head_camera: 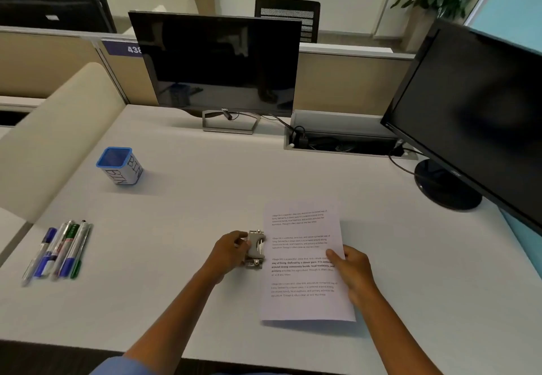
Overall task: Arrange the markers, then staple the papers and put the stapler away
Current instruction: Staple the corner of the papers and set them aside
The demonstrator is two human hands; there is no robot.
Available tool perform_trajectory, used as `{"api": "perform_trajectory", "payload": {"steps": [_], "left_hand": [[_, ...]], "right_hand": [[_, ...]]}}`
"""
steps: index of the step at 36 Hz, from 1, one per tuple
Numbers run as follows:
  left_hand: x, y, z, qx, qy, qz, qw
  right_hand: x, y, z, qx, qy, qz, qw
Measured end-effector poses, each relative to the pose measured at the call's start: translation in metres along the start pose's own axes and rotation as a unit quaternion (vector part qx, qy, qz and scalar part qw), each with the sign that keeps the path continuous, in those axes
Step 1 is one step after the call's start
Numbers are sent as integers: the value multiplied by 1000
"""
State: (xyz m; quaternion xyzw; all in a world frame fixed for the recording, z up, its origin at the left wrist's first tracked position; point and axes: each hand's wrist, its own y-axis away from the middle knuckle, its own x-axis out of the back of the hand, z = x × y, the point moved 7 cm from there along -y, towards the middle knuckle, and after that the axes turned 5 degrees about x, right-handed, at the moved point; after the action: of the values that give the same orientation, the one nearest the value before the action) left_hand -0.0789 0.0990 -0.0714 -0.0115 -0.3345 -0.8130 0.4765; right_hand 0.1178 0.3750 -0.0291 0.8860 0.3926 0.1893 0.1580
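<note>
Printed white papers [305,304] lie on the grey desk [181,257] in front of me. A small grey stapler [255,248] sits against the papers' left edge, about halfway up. My left hand [231,250] grips the stapler from the left. My right hand [352,272] holds the papers at their right edge, thumb on top. Several markers [58,250], blue and green among them, lie side by side in a row at the desk's left.
A blue mesh cup [118,165] labelled BIN stands at the back left. Two dark monitors [217,60] [475,116] stand at the back and right, with an open cable tray [343,140] between them. A beige partition [52,137] borders the left.
</note>
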Motion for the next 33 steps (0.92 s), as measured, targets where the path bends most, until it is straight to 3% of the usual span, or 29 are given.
{"api": "perform_trajectory", "payload": {"steps": [33], "left_hand": [[0, -1, -1, 16, 9, -5, 1000]], "right_hand": [[-25, -18, 1, -6, 4, -37, 999]]}}
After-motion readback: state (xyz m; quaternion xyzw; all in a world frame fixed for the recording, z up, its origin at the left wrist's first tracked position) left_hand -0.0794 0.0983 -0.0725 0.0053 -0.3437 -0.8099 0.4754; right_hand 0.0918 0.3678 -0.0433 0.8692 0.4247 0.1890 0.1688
